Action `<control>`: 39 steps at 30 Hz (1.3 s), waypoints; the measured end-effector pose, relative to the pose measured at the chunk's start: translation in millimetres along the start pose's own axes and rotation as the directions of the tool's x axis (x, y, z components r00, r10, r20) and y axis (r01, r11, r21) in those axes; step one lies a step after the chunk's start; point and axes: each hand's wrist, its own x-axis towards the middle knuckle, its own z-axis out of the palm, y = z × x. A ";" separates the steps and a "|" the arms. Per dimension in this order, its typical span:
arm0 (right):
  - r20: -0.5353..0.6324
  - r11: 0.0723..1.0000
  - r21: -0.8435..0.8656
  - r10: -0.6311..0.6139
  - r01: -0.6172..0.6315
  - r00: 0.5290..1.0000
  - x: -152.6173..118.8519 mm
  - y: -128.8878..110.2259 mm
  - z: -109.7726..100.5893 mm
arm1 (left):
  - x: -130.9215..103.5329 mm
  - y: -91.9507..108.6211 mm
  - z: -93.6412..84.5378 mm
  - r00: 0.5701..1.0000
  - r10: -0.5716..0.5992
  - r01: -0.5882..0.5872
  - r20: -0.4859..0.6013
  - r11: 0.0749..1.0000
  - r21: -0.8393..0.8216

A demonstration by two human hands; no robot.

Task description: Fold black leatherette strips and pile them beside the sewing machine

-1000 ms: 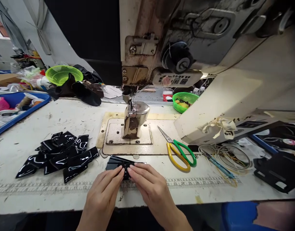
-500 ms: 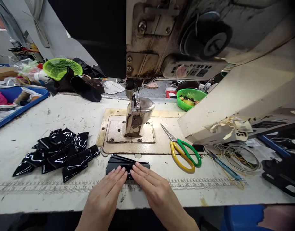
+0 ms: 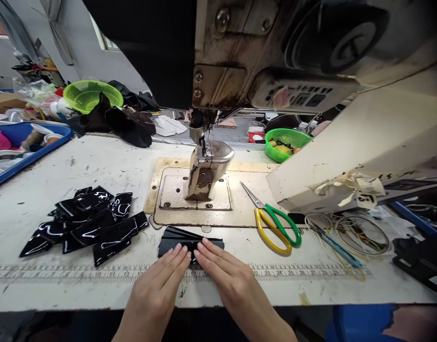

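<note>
A folded, glossy black piece (image 3: 171,240) of leather-like material lies on the white table below the sewing machine's post (image 3: 207,171). My left hand (image 3: 159,285) rests on its left half with straight fingers pressing it flat. On the right half lie the stretched fingers of my right hand (image 3: 228,278), palm down, the fingertips of both hands nearly meeting at the middle. Neither hand grips the piece, and part of it is hidden under the fingers. To the left is a loose heap of similar shiny black pieces (image 3: 86,223).
Scissors (image 3: 275,228) with yellow and green handles lie right of the machine base. Beyond them are blue thread snips (image 3: 337,247) among tangled cords. A printed ruler scale (image 3: 289,274) runs along the front edge. A blue tray (image 3: 57,145) and green baskets (image 3: 287,147) stand farther back.
The view has shifted slightly, so the machine head appears larger and a little farther right. Both hands stay flat on the black piece, almost unmoved.
</note>
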 end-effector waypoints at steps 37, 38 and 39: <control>-0.128 0.963 -0.105 0.236 -0.250 0.963 -23.2 -28.7 7.9 | 19.4 -18.1 -15.9 0.959 -0.232 0.272 0.163 0.915 -0.297; -0.185 0.956 -0.081 0.265 -0.283 0.947 -26.8 -26.4 6.2 | 20.0 -21.9 -15.2 0.949 -0.266 0.309 0.170 0.897 -0.317; -0.226 0.950 -0.079 0.277 -0.302 0.934 -30.5 -24.2 5.4 | 20.2 -24.3 -13.8 0.937 -0.302 0.345 0.174 0.879 -0.330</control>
